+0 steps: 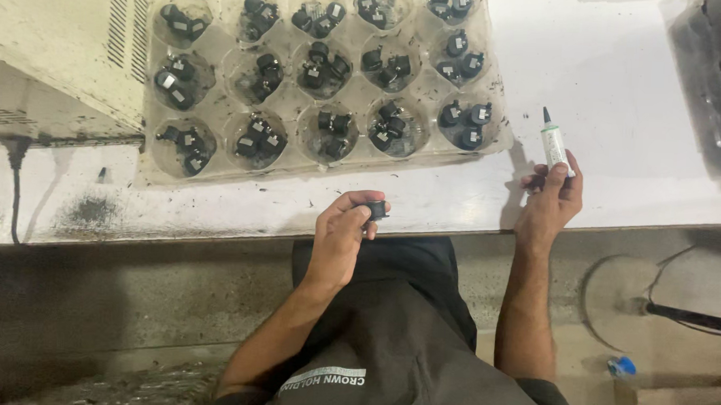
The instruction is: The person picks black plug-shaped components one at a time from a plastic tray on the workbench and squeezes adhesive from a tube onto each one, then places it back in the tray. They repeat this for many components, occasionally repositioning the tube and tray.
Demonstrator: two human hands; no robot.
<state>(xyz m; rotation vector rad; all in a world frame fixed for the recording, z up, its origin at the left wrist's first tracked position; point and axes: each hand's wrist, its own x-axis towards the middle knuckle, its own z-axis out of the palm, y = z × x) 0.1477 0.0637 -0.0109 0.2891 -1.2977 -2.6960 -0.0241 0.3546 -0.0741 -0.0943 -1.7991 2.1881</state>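
My left hand [339, 235] pinches a small black plastic part [376, 210] between thumb and fingers, just over the near edge of the white table [623, 117]. My right hand [548, 204] grips a slim white tube with a green band and a black pointed tip [553, 142], held upright, tip away from me, to the right of the tray. A clear plastic tray [285, 171] with round cups lies on the table beyond my hands; each cup holds two or three of the same small black parts [329, 132].
A cream metal box with vent slots [60, 35] overlaps the tray's left side; a black cable [15, 179] hangs below it. A dark tray [718, 80] sits at the far right. Below the table are a concrete floor, a round stand base [615, 303] and a blue cap [622, 366].
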